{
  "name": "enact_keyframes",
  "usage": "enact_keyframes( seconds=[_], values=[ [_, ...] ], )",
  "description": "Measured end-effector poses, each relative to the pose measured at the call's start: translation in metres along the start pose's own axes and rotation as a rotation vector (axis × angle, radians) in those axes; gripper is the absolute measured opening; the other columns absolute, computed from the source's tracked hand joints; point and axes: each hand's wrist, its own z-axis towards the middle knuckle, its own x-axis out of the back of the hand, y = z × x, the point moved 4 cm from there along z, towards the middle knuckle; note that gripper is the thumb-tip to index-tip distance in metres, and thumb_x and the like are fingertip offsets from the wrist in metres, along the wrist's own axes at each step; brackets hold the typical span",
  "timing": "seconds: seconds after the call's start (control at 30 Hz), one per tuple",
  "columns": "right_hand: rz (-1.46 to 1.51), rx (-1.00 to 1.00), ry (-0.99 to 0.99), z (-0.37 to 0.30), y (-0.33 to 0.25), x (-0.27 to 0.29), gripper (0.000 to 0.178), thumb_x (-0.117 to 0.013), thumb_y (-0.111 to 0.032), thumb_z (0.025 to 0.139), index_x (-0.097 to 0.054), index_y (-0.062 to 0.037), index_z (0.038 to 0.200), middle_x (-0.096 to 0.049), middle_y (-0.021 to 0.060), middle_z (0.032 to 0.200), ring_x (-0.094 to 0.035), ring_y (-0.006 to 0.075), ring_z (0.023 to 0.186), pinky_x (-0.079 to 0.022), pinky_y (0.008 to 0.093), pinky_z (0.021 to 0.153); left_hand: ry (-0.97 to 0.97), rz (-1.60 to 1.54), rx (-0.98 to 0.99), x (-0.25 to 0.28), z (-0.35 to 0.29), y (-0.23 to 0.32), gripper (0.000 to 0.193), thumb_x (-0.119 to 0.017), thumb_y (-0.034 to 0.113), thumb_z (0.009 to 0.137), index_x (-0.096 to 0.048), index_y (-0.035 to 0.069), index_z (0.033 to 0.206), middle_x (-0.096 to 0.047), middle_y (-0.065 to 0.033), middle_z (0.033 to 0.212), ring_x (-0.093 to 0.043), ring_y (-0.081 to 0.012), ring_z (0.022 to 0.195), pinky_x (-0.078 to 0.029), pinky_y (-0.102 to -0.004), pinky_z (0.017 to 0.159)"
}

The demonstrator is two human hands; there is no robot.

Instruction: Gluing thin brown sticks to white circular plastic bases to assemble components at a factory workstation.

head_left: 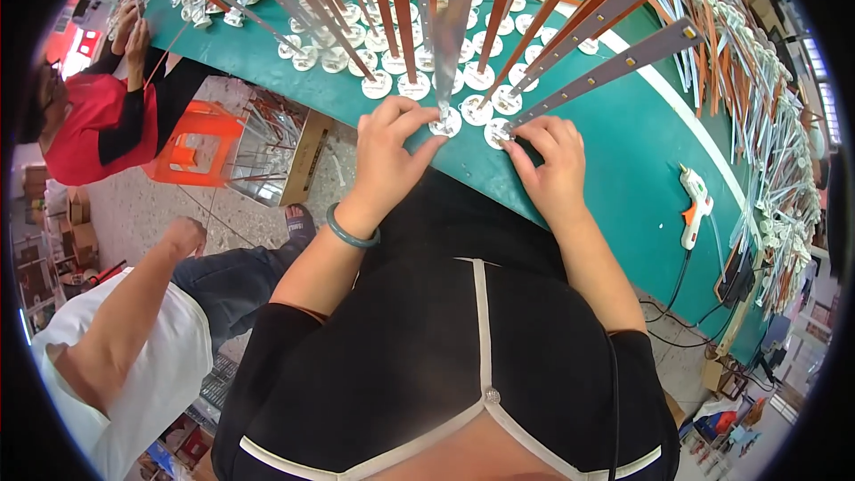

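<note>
Many upright strips with white round bases stand in rows on the green table [641, 147]. Some strips are orange-brown, others pale grey with small yellowish LED chips. At the near edge, my left hand [392, 147] pinches one white round base [444, 123] between thumb and fingers, where a shiny pale strip rises from it. My right hand [549, 160] closes its thumb and fingers on the neighbouring base [497, 134], at the foot of a grey LED strip [614, 73] that leans to the right. Between these two bases another round base [476, 110] stands untouched.
A white and orange glue gun [695, 205] lies on the table to the right, its cord hanging over the edge. Loose strips are heaped [766, 125] along the far right. At left are an orange stool [191, 147], a cardboard box [305, 156] and two other people.
</note>
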Motion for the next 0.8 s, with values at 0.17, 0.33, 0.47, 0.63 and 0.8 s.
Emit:
enact_keyframes(
  seconds=[0.17,0.33,0.47,0.63,0.8],
  values=[
    [-0.027,-0.015,0.003,0.002,0.001,0.003,0.019,-0.08,-0.013,0.072,-0.069,-0.0094,0.087,-0.063,0.005,0.09,-0.058,0.0255,0.085,-0.044,0.0368,0.075,0.011,0.014,0.021,0.0,0.004,0.001,0.032,-0.081,0.015,0.069,-0.07,0.012,0.099,-0.061,-0.0016,0.094,-0.059,-0.0211,0.089,-0.037,-0.0347,0.074],
    [-0.006,0.023,0.008,0.005,0.001,0.003,0.026,-0.081,-0.014,0.071,-0.068,-0.0095,0.092,-0.063,0.007,0.094,-0.058,0.0265,0.087,-0.044,0.0378,0.077,0.019,-0.013,-0.01,-0.002,0.007,-0.001,0.033,-0.081,0.014,0.068,-0.07,0.012,0.099,-0.061,-0.0025,0.096,-0.059,-0.0224,0.089,-0.037,-0.0349,0.074],
    [0.095,-0.018,-0.088,0.006,0.013,0.021,0.04,-0.081,-0.015,0.073,-0.065,-0.0084,0.109,-0.063,0.0106,0.103,-0.06,0.0272,0.091,-0.048,0.0373,0.082,0.005,-0.03,-0.016,0.004,0.006,0.011,0.039,-0.082,0.011,0.067,-0.067,0.009,0.103,-0.061,-0.0041,0.099,-0.057,-0.0216,0.083,-0.04,-0.034,0.072],
    [0.227,-0.242,0.081,0.045,0.091,0.062,0.051,-0.08,-0.017,0.077,-0.059,-0.0066,0.123,-0.063,0.008,0.113,-0.06,0.0206,0.105,-0.048,0.0349,0.092,0.046,-0.216,-0.087,0.003,0.008,0.017,0.067,-0.087,0.012,0.063,-0.055,0.002,0.12,-0.054,-0.0137,0.116,-0.055,-0.0286,0.104,-0.045,-0.036,0.092],
    [0.41,-0.249,0.197,0.123,0.113,0.079,0.079,-0.082,-0.019,0.076,-0.04,-0.0057,0.142,-0.051,0.0146,0.136,-0.045,0.0265,0.131,-0.04,0.0402,0.105,0.168,-0.217,-0.096,0.002,-0.005,0.035,0.122,-0.092,0.044,0.058,-0.022,-0.001,0.147,-0.027,-0.0163,0.147,-0.035,-0.0285,0.133,-0.036,-0.0451,0.107]
  ],
)
